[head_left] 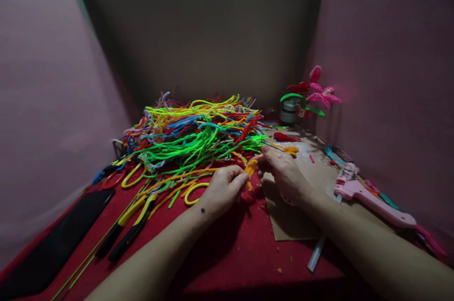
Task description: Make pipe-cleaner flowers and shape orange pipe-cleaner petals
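Note:
Over the front of the red cloth, my left hand (229,185) pinches a bent, fuzzy orange pipe cleaner (251,168) between thumb and fingers. My right hand (282,171) is curled in from the other side, its fingertips closed at the right edge of the same piece. Part of that grip is hidden behind the hand. Just beyond both hands lies a big heap of coloured pipe cleaners (202,135), with green, yellow, blue, red and orange strands. An orange bundle (289,149) rests beyond my right hand.
Yellow-and-black pliers (138,218), yellow scissor handles (134,177) and a black flat case (58,239) lie at left. A pink glue gun (376,204) with a clear stick rests on the right, by cardboard (283,220). Pink flowers (322,95) stand in a grey pot (289,112) behind.

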Motion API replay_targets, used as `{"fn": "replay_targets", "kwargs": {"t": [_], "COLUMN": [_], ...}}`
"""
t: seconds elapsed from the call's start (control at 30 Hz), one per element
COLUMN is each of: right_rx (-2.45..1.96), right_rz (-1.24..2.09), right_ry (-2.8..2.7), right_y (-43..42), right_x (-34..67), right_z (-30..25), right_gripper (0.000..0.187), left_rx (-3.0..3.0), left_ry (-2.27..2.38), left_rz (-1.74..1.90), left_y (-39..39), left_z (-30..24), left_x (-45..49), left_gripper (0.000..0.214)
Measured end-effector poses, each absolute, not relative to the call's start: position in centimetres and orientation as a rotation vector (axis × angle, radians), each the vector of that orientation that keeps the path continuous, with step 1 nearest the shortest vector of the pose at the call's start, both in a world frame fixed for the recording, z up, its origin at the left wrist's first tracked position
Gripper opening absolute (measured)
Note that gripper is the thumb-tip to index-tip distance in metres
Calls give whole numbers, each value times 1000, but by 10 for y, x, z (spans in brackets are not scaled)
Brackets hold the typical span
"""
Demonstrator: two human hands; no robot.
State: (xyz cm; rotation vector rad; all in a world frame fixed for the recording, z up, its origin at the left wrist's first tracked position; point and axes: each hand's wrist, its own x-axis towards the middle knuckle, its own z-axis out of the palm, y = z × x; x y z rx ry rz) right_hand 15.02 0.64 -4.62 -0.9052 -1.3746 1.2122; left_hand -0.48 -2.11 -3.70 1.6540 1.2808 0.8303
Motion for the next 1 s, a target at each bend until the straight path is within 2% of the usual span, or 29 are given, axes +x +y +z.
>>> {"fn": "replay_targets", "kwargs": {"t": [0.17,0.37,0.5,0.63,0.83,1.0], "right_rx": [-1009,-982,-930,-888,-1006,-916], "right_rz": [1084,1289,1347,1355,986,1148], "right_ry": [-1523,-1326,-1378,-1463,-1577,-1604], "right_y": [3,2,2,2,-1,-2], "right_x": [149,146,145,145,144,144], "right_z": [-47,-49,-50,-53,-56,-55], "right_gripper": [21,27,24,15,12,12], "left_rx": [1847,2147,2113,2100,1968,1765], "left_ry": [1283,1309,1332,1348,1332,1331], "left_rz": [848,883,898,915,929,901], "left_y": [-18,-19,-18,-17,-15,-16], "left_z": [-44,-47,-49,-52,-53,-51], "left_x": [-5,-6,-7,-6,-4,-3], "left_gripper": [27,23,23,21,20,17]}}
